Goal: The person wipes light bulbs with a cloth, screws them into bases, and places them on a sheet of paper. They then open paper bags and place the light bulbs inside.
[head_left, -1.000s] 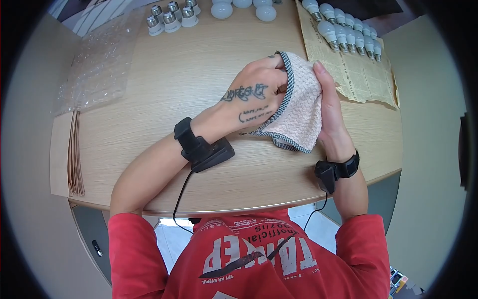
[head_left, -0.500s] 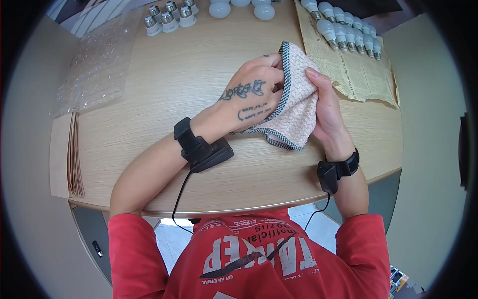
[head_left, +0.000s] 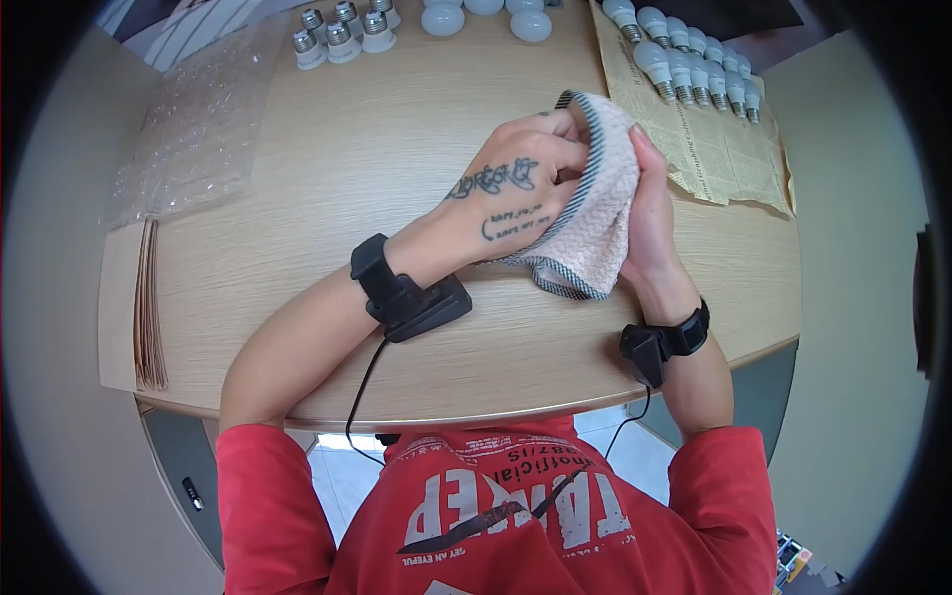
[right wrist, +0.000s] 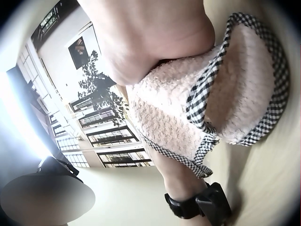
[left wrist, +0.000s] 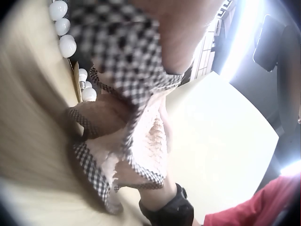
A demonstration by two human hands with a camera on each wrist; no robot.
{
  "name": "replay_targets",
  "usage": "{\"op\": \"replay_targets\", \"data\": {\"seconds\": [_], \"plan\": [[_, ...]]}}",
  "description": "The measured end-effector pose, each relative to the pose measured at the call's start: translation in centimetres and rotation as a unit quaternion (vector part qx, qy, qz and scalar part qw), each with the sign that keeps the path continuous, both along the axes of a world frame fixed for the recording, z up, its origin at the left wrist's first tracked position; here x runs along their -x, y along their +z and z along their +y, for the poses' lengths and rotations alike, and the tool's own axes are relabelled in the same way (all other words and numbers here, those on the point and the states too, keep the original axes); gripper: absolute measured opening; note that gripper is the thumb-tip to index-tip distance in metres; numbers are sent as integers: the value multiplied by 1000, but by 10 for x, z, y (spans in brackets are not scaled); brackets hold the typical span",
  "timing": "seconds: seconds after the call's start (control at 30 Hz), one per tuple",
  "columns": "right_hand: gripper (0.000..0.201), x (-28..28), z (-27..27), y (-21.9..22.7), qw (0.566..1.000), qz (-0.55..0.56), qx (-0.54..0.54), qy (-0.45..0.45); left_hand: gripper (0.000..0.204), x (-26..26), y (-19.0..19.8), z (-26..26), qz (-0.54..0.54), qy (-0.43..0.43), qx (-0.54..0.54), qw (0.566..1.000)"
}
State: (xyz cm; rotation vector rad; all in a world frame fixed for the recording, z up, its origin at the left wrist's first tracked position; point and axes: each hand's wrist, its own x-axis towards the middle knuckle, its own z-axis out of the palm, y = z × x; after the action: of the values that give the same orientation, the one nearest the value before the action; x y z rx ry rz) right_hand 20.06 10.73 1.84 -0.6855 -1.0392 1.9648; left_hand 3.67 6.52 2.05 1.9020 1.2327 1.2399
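Observation:
A pale pink textured cloth with black-and-white checked edging is bunched between both hands above the table. My left hand, tattooed on its back, has its fingers curled into the cloth from the left. From the right, my right hand grips the same cloth, its thumb along the outer side. In the right wrist view the cloth is folded over and its loose corners hang down. Checked edging fills much of the left wrist view, where the cloth wraps round on itself. Whatever lies inside the folds is hidden.
Light bulbs stand caps-up at the back left, and several with white domes up stand at the back middle. More bulbs lie in rows on printed brown paper. Clear plastic wrap and folded paper bags lie left.
The cloth and both hands shifted slightly left, then partly back right. The cloth's upper edge now curls over my left fingers, and its folds have changed. The bulbs on the table stayed put.

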Motion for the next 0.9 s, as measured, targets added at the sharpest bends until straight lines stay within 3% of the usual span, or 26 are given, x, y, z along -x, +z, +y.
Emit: {"op": "replay_targets", "data": {"seconds": [0.23,0.33,0.57,0.63,0.77,0.9], "plan": [[32,-11,7,-1,997,22,70,6,15,-1,1,-2,95,-13,-29,995],[28,0,-2,10,998,-59,-22,-10,14,-2,-7,0,81,-7,-61,995],[27,-3,0,10,995,-80,-59,-1,10,-6,-10,0,56,-9,-97,994],[28,2,-2,10,993,-89,-64,-34,10,-4,-7,0,60,-7,-88,994],[36,2,-4,8,997,-66,-32,-28,20,0,1,-1,59,9,-7,998],[40,3,-5,6,999,-46,-7,-26,21,0,4,-1,13,4,7,1000]]}}
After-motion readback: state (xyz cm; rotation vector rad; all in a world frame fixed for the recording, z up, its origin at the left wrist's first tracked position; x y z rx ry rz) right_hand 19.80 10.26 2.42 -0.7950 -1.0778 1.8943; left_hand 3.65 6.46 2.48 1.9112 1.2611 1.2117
